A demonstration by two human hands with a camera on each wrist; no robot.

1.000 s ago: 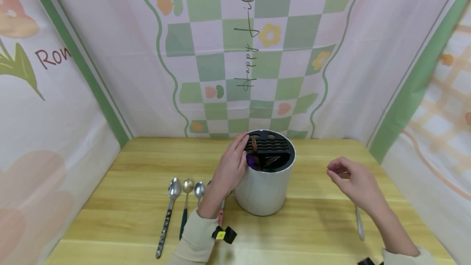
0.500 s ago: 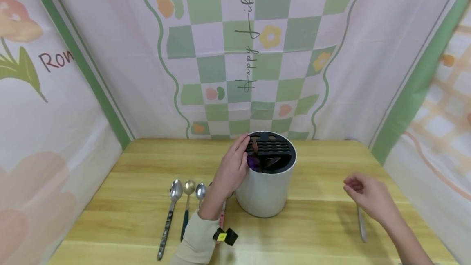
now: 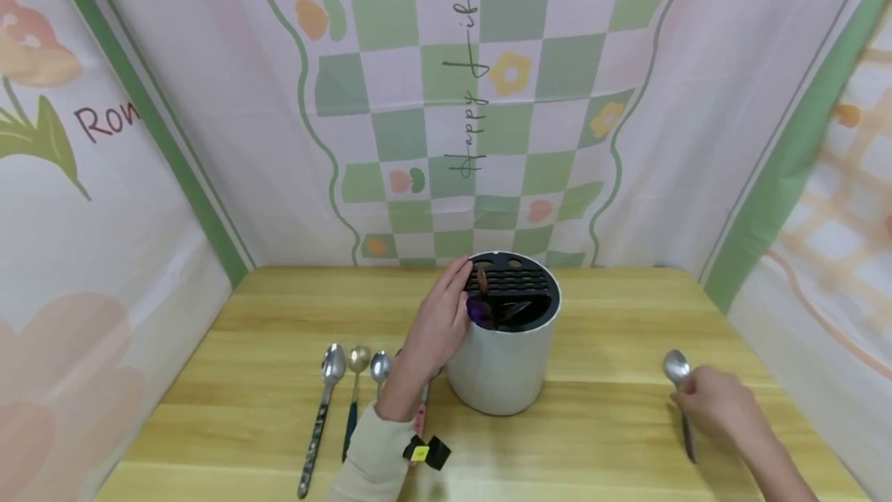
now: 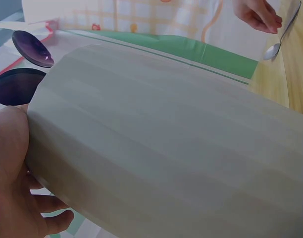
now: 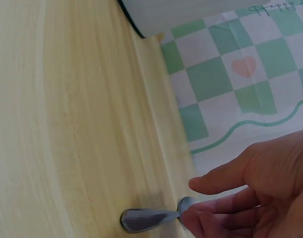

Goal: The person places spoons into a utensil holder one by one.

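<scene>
One white canister (image 3: 498, 378), upright, mid-bench (image 3: 599, 331); I take it as the centre of my clock in the head view. One black slotted insert (image 3: 499, 260) in its mouth, dark purple utensils (image 3: 481, 311) in the large gap at 6 o'clock, apparently propped by the wall. One left hand (image 3: 440, 320), at 10 o'clock: fingers nearly straight along rim and side, thumb apart, no clench; I judge it steadies the canister. One silver spoon (image 3: 676, 366), lying between 3 and 4 o'clock, bowl toward 12, handle toward 6, which presents its neck to the right hand (image 3: 721, 401). That hand: half unfurled, thumb clear of bent fingers, fingertips at the neck; no firm hold shows, contact I cannot tell. One row, between 8 and 9 o'clock: speckled-handled spoon (image 3: 323, 409), gold-bowled spoon (image 3: 358, 359), small silver-bowled spoon (image 3: 379, 365), pink handle (image 3: 421, 417) partly hidden by the forearm (image 3: 404, 390); spaced side by side, seemingly for easy picking.
</scene>
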